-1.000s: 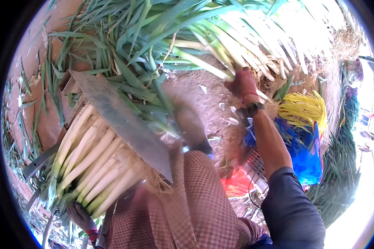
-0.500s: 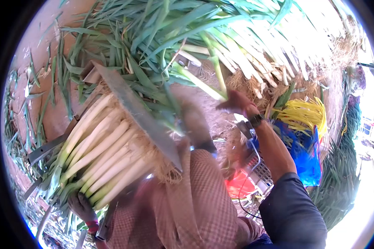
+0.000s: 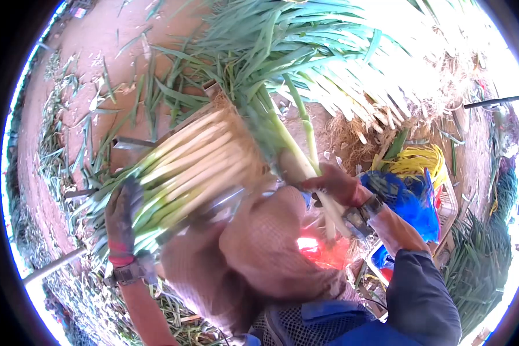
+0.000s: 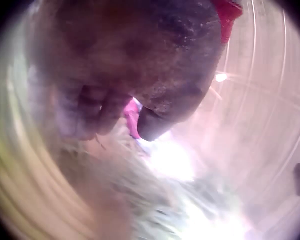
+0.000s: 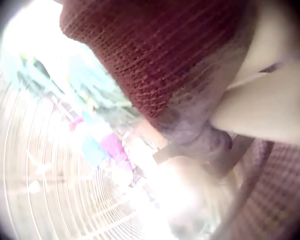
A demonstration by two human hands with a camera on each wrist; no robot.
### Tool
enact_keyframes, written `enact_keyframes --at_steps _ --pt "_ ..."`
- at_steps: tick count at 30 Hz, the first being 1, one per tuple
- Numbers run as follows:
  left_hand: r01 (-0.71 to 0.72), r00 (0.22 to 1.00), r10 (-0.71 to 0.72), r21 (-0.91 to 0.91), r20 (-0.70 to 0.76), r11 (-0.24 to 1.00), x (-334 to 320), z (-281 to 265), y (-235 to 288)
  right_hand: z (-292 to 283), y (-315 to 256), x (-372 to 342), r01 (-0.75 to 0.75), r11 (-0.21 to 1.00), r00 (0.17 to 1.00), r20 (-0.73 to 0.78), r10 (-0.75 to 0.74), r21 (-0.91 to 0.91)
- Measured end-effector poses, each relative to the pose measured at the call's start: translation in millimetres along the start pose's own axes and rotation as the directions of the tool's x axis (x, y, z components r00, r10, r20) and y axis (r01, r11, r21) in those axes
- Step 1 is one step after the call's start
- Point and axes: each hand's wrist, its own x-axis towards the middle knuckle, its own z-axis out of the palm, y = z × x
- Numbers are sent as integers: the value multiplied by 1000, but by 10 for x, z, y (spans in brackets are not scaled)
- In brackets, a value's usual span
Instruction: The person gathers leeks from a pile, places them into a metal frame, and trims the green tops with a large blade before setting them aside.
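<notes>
A row of leeks (image 3: 193, 167) with pale stems and brown roots lies across a metal rack, beside the person's checked-cloth knees. My gloved left hand (image 3: 123, 213) rests at the leafy end of this row, its fingers reaching up over the green parts. In the left wrist view its fingers (image 4: 107, 112) and thumb hang down close together, blurred. My right hand (image 3: 337, 184), in a red glove, grips thick leeks (image 3: 294, 151) near their white root ends. Their green leaves trail up towards the pile. The right wrist view shows the white stems (image 5: 270, 107) beside the thumb.
A large pile of leeks (image 3: 305, 52) spreads along the top, roots to the right. Yellow strips (image 3: 418, 164) and a blue plastic bag (image 3: 409, 199) sit in a crate at the right. A red bag (image 3: 323, 251) lies beside the knees. Loose leaves litter the ground.
My right hand has drawn leeks away from the pile towards the knees. My left hand has come up from beneath the row's leafy end to its upper side. The head view has shifted.
</notes>
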Motion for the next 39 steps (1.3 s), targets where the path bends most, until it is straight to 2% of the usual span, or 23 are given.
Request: enact_keyframes --at_steps 1,2,3,4,5,6,7,8,9,12,14,15,16,18,20,21,24,28,31,34,36,38,39 --pt "52 995 -45 -77 84 996 -142 421 404 64 -280 -310 -22 998 1000 15 21 53" --pt "-228 935 134 266 328 937 -206 597 467 96 -336 -478 -3 999 1000 23 2 42" --pt "11 946 -13 9 325 1000 -415 1067 732 102 -327 -677 303 947 953 43 -300 -105" --pt "-317 787 204 98 582 943 -537 1306 702 98 -332 -875 572 784 818 99 -566 -239" --pt "-12 831 93 -150 548 989 -688 1559 317 108 -377 -1064 556 751 824 120 -553 -357" --pt "-25 833 105 -154 543 988 -809 1888 204 151 -519 -1269 563 742 818 123 -561 -364" --pt "225 831 -53 -248 553 942 -945 2266 140 201 -700 -1484 233 972 971 70 -231 -35" --pt "459 788 -206 -331 581 824 -1084 2620 98 272 -771 -1654 -172 940 980 143 135 295" --pt "657 705 -338 -395 623 642 -1195 2871 62 295 -630 -1789 236 968 962 122 -246 86" --pt "724 650 -298 -450 699 523 -1155 3271 51 485 -628 -2217 54 990 996 57 -62 127" --pt "565 815 -157 -704 558 430 -1140 3399 44 574 -792 -2513 20 999 998 52 -23 42" --pt "414 893 -103 -712 438 567 -1240 3346 256 623 -851 -2654 -66 997 997 46 68 -32" --pt "402 898 -92 -718 430 568 -1214 3329 286 666 -901 -2752 -147 983 988 29 151 -107" --pt "546 834 -102 -786 542 290 -1095 3309 337 701 -876 -2911 -118 978 993 12 121 -170" --pt "490 864 -18 -833 503 255 -988 3270 385 718 -812 -3004 86 957 996 -2 -90 -277" --pt "460 875 48 -859 481 223 -915 3241 412 736 -920 -3035 5 958 1000 -12 -9 -286" --pt "208 955 155 -943 253 260 -900 2935 815 809 -1222 -3000 130 853 979 -72 -192 -505" --pt "-172 942 330 -926 -56 335 -776 2039 1196 753 -1585 -2532 230 602 912 -46 -408 -764" --pt "-497 848 422 -760 -321 419 -648 923 1148 735 -1991 -1724 480 439 760 111 -640 -760" --pt "-746 656 485 -404 -578 529 -537 -337 800 966 -2540 -772 646 343 655 264 -708 -682" --pt "-770 594 482 -284 -644 571 -491 -1028 419 1240 -2711 5 701 297 614 336 -715 -648" --pt "-549 835 368 -670 -409 500 -548 -1361 82 1592 -2779 655 691 280 644 392 -656 -667" --pt "-462 887 284 -679 -364 571 -568 -1302 -19 1726 -2713 969 692 290 649 395 -650 -661"
